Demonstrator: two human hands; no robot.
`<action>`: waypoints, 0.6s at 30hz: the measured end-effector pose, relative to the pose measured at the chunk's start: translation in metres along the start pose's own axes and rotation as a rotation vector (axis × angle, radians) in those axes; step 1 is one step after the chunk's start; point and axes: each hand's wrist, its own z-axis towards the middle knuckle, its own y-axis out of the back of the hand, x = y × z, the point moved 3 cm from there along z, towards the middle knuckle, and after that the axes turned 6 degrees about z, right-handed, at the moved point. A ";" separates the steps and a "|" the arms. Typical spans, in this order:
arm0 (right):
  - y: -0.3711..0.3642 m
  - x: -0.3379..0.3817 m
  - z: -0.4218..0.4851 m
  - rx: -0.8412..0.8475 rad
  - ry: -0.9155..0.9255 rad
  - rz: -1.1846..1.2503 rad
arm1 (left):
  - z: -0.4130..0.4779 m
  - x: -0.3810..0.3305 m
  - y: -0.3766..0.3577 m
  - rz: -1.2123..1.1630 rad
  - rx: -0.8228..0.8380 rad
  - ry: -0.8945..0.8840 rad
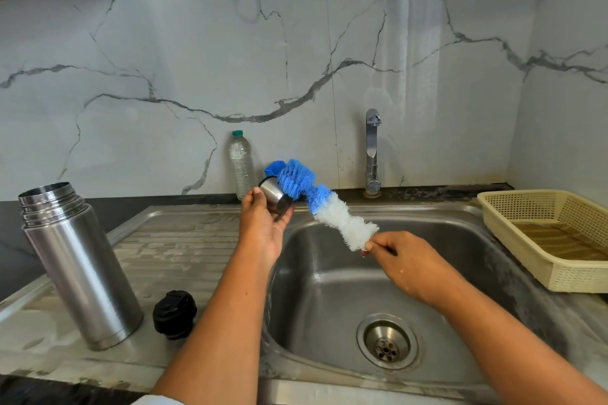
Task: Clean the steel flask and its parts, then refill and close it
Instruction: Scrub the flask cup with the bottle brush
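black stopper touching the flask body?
Apart. Head view shows a strip of bare drainboard between the black stopper and the flask.

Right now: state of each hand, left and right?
Left hand: grips the small round steel cup.
Right hand: pinches the white end of the blue-and-white bristle brush.

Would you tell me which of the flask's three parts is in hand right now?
The small steel cup, held in the left hand against the brush; the flask body and black stopper stand on the drainboard.
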 end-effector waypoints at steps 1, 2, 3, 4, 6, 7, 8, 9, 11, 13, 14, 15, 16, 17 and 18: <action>-0.001 0.000 0.000 0.008 -0.002 -0.007 | 0.001 0.002 0.002 0.014 0.014 0.015; -0.002 0.000 0.002 0.003 -0.003 -0.009 | 0.000 0.007 0.001 0.043 0.039 0.044; -0.002 0.001 0.003 -0.009 -0.002 -0.007 | -0.002 0.010 -0.001 0.070 0.066 0.068; -0.003 0.001 0.004 -0.023 0.001 -0.002 | -0.005 0.012 -0.005 0.078 0.079 0.074; -0.002 0.000 0.004 -0.029 0.011 -0.001 | -0.004 0.010 -0.007 0.031 0.064 0.059; -0.002 0.000 0.004 -0.023 0.015 -0.003 | -0.002 0.008 -0.005 -0.004 0.049 0.057; -0.002 -0.001 0.003 -0.018 0.017 -0.006 | -0.001 0.007 -0.004 -0.038 0.040 0.061; -0.002 -0.001 0.003 -0.014 0.019 -0.010 | 0.000 0.007 -0.002 -0.064 0.039 0.069; -0.004 0.000 0.004 -0.016 0.026 -0.009 | -0.002 0.011 -0.002 -0.101 0.044 0.106; -0.005 0.001 0.004 -0.033 0.033 -0.001 | -0.007 0.012 -0.007 -0.160 0.047 0.155; -0.005 0.002 0.004 -0.039 0.037 -0.001 | -0.009 0.011 -0.009 -0.214 0.040 0.166; -0.005 0.002 0.003 -0.037 0.042 -0.007 | -0.008 0.009 -0.009 -0.273 0.023 0.163; -0.005 0.001 0.003 -0.030 0.045 -0.016 | -0.006 0.007 -0.006 -0.318 -0.006 0.149; -0.005 0.001 0.002 -0.020 0.047 -0.027 | -0.004 0.006 -0.003 -0.342 -0.036 0.131; -0.006 0.001 0.001 -0.010 0.047 -0.041 | -0.002 0.006 0.000 -0.351 -0.059 0.113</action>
